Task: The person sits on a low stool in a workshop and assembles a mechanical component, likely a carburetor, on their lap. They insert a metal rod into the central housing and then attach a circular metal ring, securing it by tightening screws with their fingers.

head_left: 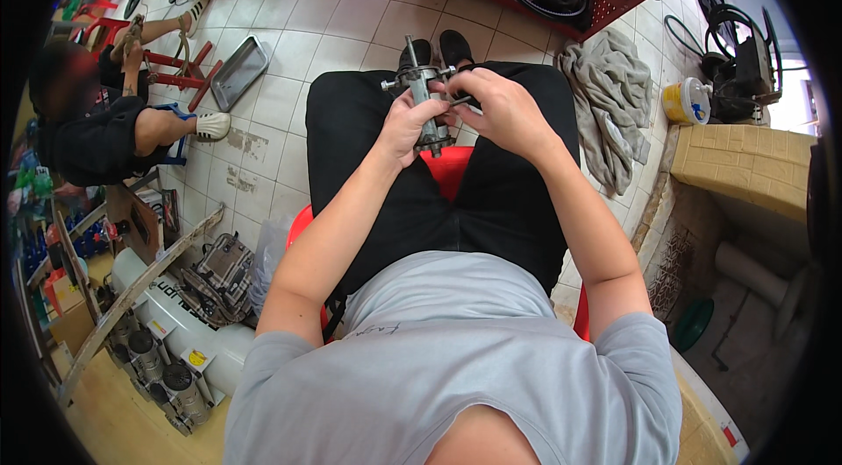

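Observation:
Above my lap I have a grey metal cylinder assembly point(422, 89), with end flanges and a thin rod point(410, 51) sticking out of its far end. My left hand point(406, 125) is wrapped round the cylinder's left side, fingers closed on it. My right hand point(502, 108) is at the cylinder's right side, its thumb and fingertips pinched together on a thin, dark, rod-like piece point(460, 101). That piece points toward the cylinder; whether it touches the cylinder I cannot tell. Several of the right fingers are partly hidden behind the hand.
On the left a person point(96, 127) sits on a blue stool near a metal tray point(239, 72). A grey cloth point(605, 105) and a yellow-and-white tub point(686, 103) are at the right. A red tool cart point(605, 13) stands ahead; a white compressor tank point(210, 338) lies behind left.

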Motion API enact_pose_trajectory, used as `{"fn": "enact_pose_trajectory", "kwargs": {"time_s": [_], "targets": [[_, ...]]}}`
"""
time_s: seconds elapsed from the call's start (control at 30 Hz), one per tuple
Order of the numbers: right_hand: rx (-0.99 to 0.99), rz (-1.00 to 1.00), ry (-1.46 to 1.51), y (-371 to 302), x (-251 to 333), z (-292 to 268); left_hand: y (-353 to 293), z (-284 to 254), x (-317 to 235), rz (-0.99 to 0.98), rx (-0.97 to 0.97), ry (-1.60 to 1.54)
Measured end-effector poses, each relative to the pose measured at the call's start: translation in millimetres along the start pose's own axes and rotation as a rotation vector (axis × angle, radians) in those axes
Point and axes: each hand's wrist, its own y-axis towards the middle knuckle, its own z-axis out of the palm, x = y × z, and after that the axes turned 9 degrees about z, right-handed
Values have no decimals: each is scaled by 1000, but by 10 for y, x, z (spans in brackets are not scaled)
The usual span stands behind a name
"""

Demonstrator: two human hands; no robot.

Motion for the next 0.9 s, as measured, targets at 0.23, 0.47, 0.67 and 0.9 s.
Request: {"fn": "enact_pose_trajectory", "kwargs": {"time_s": [0.23, 0.47, 0.67, 0.9], "targets": [[175, 568, 1243, 49, -256, 93, 48, -46, -15, -5, -113, -103], [204, 642, 1383, 60, -254, 132, 45, -53, -11, -7, -103, -79], [201, 593, 1441, 52, -200, 157, 28, -44, 8, -27, -86, -102], [45, 321, 1041, 37, -132, 324, 6, -8, -37, -27, -31, -153]]}}
